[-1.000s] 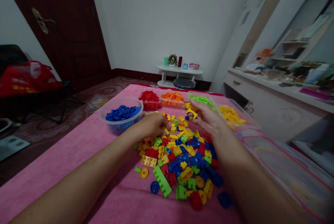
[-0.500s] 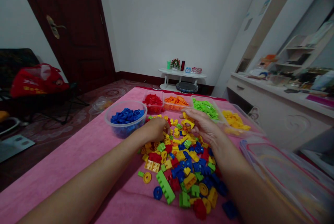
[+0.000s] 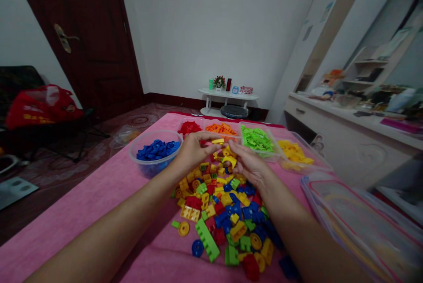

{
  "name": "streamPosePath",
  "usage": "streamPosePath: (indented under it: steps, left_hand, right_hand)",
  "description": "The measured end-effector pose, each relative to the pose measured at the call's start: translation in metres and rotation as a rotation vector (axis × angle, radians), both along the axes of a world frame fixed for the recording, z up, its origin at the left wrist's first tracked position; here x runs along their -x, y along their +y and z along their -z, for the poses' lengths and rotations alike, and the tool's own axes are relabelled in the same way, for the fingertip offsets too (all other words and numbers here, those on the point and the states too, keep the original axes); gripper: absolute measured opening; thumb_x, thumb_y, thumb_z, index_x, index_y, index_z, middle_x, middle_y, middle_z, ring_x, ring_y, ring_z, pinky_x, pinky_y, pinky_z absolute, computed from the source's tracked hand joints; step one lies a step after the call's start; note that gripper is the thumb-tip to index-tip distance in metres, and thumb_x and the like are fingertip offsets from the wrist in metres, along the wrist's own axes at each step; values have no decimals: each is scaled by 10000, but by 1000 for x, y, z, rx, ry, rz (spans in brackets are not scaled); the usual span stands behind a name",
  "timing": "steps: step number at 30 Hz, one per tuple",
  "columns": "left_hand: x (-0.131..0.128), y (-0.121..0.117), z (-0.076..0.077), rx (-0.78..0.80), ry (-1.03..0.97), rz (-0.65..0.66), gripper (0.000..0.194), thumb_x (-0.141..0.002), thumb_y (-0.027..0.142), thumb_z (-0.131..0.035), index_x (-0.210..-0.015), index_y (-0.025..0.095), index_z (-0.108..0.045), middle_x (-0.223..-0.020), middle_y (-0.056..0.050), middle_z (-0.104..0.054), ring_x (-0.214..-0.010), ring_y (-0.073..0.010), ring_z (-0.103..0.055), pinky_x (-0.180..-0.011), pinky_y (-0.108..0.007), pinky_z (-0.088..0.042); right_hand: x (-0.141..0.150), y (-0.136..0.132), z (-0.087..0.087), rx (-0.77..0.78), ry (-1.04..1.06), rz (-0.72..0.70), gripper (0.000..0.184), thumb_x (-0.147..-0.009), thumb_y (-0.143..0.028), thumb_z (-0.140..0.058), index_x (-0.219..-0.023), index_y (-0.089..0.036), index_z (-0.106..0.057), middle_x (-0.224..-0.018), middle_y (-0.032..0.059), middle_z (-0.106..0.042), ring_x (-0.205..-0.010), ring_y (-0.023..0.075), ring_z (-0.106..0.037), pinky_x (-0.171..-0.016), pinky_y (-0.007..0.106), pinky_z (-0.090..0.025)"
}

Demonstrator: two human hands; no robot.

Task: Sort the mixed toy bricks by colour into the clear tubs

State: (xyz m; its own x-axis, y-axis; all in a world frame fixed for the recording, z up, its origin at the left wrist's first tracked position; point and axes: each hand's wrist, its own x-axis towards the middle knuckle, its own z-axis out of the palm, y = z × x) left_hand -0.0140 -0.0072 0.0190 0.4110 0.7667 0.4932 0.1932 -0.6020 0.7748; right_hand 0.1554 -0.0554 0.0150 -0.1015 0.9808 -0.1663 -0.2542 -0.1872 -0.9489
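Note:
My left hand (image 3: 194, 148) is above the far side of a mixed pile, with a small yellow toy brick (image 3: 218, 141) pinched at its fingertips. Facing it, my right hand (image 3: 251, 165) curls round several yellow toy bricks (image 3: 229, 161), one with an arched cut-out. The fingertips of both hands are close together. Below them, loose toy bricks (image 3: 228, 199) in yellow, red, blue and green spread over the pink cloth (image 3: 139, 212), with a long green brick (image 3: 207, 240) and several wheel-like rings near the front.
A round tub (image 3: 145, 168) of blue bricks stands at left. Behind the pile are clear boxes of red bricks (image 3: 190, 127), orange bricks (image 3: 220, 129), green bricks (image 3: 257, 138) and yellow bricks (image 3: 295, 152). Clear lids (image 3: 350, 212) lie at right.
My left hand has risen from the pile with a yellow brick and come over to my right hand. My right hand has moved slightly left, still holding yellow bricks.

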Motion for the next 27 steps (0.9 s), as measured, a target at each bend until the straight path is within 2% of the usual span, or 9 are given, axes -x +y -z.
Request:
streamPosePath:
  steps: [3, 7, 9, 12, 15, 18, 21, 24, 27]
  left_hand:
    - [-6, -9, -2, -68, 9, 83, 268, -819, 282, -602, -1042, 178, -707, -1137, -80, -665, -1053, -199, -599, -931, -313, -462]
    - [-13, -18, 1, -101, 114, 182, 316, -915, 248, -435, -1118, 195, -672, -1205, -52, -636, -1083, -179, -583, -976, -317, -429]
    - [-15, -20, 4, -101, 125, 174, 343, -926, 251, -407, -1177, 197, -635, -1247, -51, -611, -1129, -179, -558, -1006, -323, -405]
    - [-14, -19, 7, -96, 121, 68, 407, -902, 292, -470, -1292, 200, -540, -1334, -71, -541, -1205, -199, -505, -1042, -354, -370]
    - [-14, -18, 11, -70, 179, 0, 433, -875, 315, -515, -1295, 213, -537, -1310, -85, -556, -1133, -215, -553, -987, -376, -422]
    - [-17, -20, 15, -94, 254, 35, 365, -850, 296, -549, -1194, 197, -622, -1233, -86, -607, -1117, -212, -558, -981, -361, -422]
    - [-21, -24, 18, -136, 294, 76, 336, -832, 286, -578, -1139, 172, -654, -1179, -91, -637, -1097, -204, -567, -967, -338, -426]
    - [-23, -27, 18, -174, 326, 137, 325, -841, 297, -567, -1127, 174, -659, -1146, -83, -655, -1058, -194, -588, -933, -325, -443]
    - [-23, -27, 19, -190, 368, 155, 322, -845, 299, -561, -1125, 176, -659, -1151, -80, -655, -1051, -196, -591, -927, -328, -444]
  right_hand:
    - [6, -3, -3, 12, 172, -92, 382, -786, -554, -597, -895, -189, -576, -710, -13, -606, -495, 75, -544, -338, 134, -349]
    - [13, -6, -3, 7, 181, -79, 357, -711, -469, -720, -853, -191, -549, -673, -45, -558, -501, 69, -546, -348, 130, -366]
    - [14, -6, -2, 17, 172, -38, 351, -681, -410, -761, -855, -188, -553, -667, -52, -546, -482, 52, -524, -344, 116, -345]
    - [7, -3, -4, -15, 176, 36, 322, -691, -364, -758, -900, -184, -591, -702, -40, -569, -463, 22, -483, -343, 98, -313]
    - [-20, 5, -11, -95, 143, 211, 284, -728, -386, -716, -904, -191, -606, -696, -27, -569, -465, 27, -456, -354, 115, -321]
    - [-65, 17, -23, -171, 13, 531, 260, -781, -454, -639, -873, -223, -564, -692, -9, -552, -526, 82, -492, -411, 176, -394]
    - [-114, 27, -32, -81, -248, 813, 256, -838, -482, -541, -947, -253, -510, -824, 37, -593, -713, 162, -573, -522, 248, -466]
    - [-149, 31, -37, 21, -364, 899, 355, -828, -435, -560, -1097, -226, -463, -1009, 92, -594, -876, 209, -567, -611, 293, -479]
    - [-166, 28, -39, 85, -551, 863, 522, -721, -392, -681, -1151, -178, -477, -1132, 150, -564, -995, 274, -534, -701, 357, -473]
